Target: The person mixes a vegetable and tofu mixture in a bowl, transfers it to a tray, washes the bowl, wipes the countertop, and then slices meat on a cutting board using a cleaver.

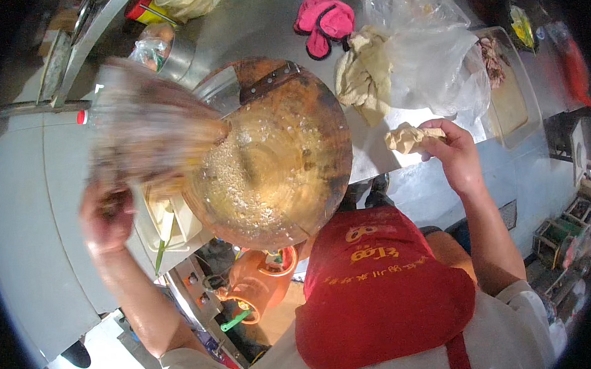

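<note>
My left hand [107, 214] is blurred by motion at the left, its fingers closed at the lower edge of a large brown and grey object [154, 122], too blurred to identify. That object overlaps the left side of a round wooden chopping block [273, 160], whose top bears pale crumbs and wet-looking patches. A broad metal blade [221, 90] with a dark riveted handle [269, 82] lies at the block's far edge. At the right, my right hand [450, 144] pinches a crumpled beige cloth or paper [407, 138] over the steel table's front edge.
Beyond my right hand lie a beige rag [365, 73], clear plastic bags [425, 70] and a plastic tub [517, 115] holding meat-like pieces. A pink cloth item [323, 23] sits farther back. A pale container [176, 227] stands left of the block; an orange gas cylinder [263, 283] is below.
</note>
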### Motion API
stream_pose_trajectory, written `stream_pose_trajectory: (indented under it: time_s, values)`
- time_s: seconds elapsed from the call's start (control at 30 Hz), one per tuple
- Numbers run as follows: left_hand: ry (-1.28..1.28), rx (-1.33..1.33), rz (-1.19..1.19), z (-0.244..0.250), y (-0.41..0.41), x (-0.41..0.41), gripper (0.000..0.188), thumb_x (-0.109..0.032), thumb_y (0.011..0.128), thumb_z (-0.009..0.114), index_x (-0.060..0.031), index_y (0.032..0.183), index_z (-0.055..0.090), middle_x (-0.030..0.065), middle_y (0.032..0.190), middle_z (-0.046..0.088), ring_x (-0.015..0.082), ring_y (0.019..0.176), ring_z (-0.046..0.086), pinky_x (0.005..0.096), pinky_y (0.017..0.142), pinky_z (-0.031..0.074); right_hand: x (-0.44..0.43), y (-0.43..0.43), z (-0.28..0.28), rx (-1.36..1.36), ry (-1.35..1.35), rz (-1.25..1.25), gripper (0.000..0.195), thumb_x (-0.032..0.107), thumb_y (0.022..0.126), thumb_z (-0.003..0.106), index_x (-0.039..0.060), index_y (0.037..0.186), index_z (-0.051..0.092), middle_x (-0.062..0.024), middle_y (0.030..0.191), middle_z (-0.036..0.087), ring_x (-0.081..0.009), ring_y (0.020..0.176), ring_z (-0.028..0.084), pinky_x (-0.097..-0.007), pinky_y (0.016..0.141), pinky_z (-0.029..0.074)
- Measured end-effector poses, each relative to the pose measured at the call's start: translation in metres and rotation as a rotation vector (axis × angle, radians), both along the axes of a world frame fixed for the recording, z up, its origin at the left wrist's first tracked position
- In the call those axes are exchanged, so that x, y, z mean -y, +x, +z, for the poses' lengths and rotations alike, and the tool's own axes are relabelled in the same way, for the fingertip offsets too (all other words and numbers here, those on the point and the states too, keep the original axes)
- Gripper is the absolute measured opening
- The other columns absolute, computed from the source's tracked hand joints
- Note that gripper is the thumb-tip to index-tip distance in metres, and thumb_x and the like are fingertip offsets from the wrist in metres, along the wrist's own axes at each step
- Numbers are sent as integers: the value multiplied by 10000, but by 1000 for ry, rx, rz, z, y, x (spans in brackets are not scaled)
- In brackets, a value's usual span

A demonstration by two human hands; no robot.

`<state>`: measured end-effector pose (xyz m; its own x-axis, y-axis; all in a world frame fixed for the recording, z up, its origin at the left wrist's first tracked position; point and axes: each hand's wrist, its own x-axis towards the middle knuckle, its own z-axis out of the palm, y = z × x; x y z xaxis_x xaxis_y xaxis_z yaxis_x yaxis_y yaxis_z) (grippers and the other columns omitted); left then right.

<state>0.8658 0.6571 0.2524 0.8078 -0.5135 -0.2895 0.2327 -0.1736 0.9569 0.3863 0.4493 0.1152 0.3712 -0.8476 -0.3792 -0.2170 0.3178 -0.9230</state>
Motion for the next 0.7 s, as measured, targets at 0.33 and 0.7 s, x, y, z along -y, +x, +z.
stream_pose_trajectory:
  time_s: [0.33,0.7]
  values:
    - [666,159,-352,-110,-89,6,222,-210,871,695,-20,984,687,60,675,629,117,480,517,249,419,378,-8,-3,-11,8,71,26,169,23,914,616,-21,1072,657,-60,878,698,-105,736,616,-253,681,507]
    - [-553,-245,-660,57,7,-21,319,-175,888,713,-32,1113,537,76,682,621,127,405,511,315,388,482,2,1,-2,75,15,-6,190,62,912,633,-21,1081,656,-60,864,696,-118,732,630,-272,686,517]
